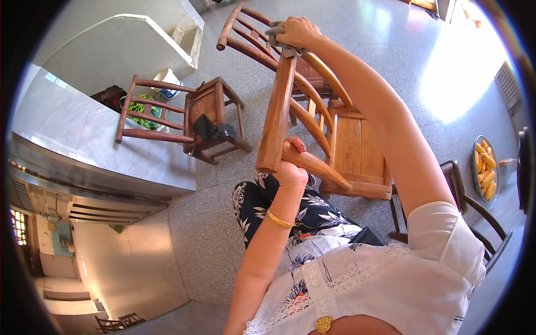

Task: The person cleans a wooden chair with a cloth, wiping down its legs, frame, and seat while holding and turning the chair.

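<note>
A varnished wooden chair stands tilted or turned before me, with its panelled seat (356,144) beyond my lap and its broad top rail (277,113) facing up towards me. My left hand (292,169) is closed around the backrest's side post (318,165), just under the near end of the rail. At the rail's far end, my right hand (299,32) presses a grey cloth (289,51) against the wood. Part of that cloth shows between the fingers; the rest is hidden by the hand. Curved back slats (312,94) run between rail and seat.
A second wooden chair (213,100) at the left carries black items (205,126). Behind it are a white bucket (167,81) and green leaves (144,115). Another chair (251,33) stands beyond my right hand. Corn cobs fill a round tray (477,167) at right, near a dark chair (456,184).
</note>
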The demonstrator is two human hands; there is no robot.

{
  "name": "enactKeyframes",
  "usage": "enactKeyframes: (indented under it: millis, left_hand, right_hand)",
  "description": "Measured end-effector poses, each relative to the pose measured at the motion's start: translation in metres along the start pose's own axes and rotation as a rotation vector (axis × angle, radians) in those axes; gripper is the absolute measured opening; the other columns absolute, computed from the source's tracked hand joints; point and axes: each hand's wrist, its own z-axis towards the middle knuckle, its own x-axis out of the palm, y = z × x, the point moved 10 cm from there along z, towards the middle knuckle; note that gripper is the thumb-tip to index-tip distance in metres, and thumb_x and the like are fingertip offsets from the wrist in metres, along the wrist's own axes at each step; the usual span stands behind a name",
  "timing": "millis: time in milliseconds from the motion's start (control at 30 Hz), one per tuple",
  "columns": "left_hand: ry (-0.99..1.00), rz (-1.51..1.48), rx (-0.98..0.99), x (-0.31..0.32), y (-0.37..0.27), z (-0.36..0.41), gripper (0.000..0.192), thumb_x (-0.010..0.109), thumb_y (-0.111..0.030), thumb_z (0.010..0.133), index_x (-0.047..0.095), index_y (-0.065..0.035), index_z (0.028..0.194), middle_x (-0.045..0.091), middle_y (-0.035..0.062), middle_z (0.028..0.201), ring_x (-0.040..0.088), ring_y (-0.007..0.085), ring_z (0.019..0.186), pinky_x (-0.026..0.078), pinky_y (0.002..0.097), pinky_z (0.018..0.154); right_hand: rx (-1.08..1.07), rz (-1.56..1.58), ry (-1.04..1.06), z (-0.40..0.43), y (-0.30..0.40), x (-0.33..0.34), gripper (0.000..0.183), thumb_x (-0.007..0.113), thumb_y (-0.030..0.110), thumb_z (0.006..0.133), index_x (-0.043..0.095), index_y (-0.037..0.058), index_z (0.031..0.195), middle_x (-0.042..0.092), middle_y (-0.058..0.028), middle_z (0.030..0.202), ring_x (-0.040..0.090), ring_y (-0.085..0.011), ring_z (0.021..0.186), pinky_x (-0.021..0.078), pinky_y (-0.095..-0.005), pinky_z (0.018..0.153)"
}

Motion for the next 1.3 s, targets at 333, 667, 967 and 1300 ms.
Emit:
enactKeyframes:
  millis: [333,667,967,1300]
  left_hand:
    - [0.018,0.032,0.001,0.007,0.001,-0.003,0.039,0.033,-0.04,0.089,0.048,-0.005,0.096,0.05,0.0075,0.055,0.044,0.0151,0.053,0.037,0.0269,0.061]
    - [0.024,0.033,0.024,0.002,-0.002,-0.001,0.042,0.032,-0.044,0.087,0.048,-0.0055,0.095,0.052,0.0081,0.055,0.045,0.0153,0.052,0.038,0.0267,0.058]
    - [0.004,0.09,0.061,-0.001,-0.007,-0.001,0.045,0.032,-0.046,0.086,0.049,-0.0052,0.095,0.053,0.0098,0.057,0.047,0.0163,0.053,0.037,0.0261,0.056]
    - [0.033,0.077,0.014,0.008,-0.007,-0.004,0.043,0.033,-0.046,0.085,0.05,-0.0079,0.094,0.053,0.0079,0.057,0.048,0.0156,0.054,0.039,0.0285,0.055]
  right_hand:
    - [0.62,0.667,0.174,-0.019,-0.112,0.064,0.051,0.048,0.042,0.074,0.062,-0.0026,0.095,0.063,-0.0185,0.089,0.063,-0.0267,0.076,0.0497,-0.0388,0.067]
    - [0.55,0.675,0.384,-0.049,-0.104,0.073,0.04,0.044,0.036,0.079,0.065,0.0033,0.086,0.065,-0.0125,0.076,0.062,-0.0223,0.068,0.0484,-0.0342,0.063]
    - [0.644,0.741,0.329,-0.071,-0.145,0.111,0.045,0.045,0.042,0.078,0.062,0.0024,0.092,0.06,-0.0126,0.089,0.057,-0.0215,0.075,0.0449,-0.0351,0.068]
    - [0.648,0.269,0.405,-0.131,-0.223,0.157,0.059,0.045,0.049,0.075,0.06,-0.0018,0.1,0.059,-0.0235,0.1,0.056,-0.0348,0.097,0.0432,-0.0382,0.084]
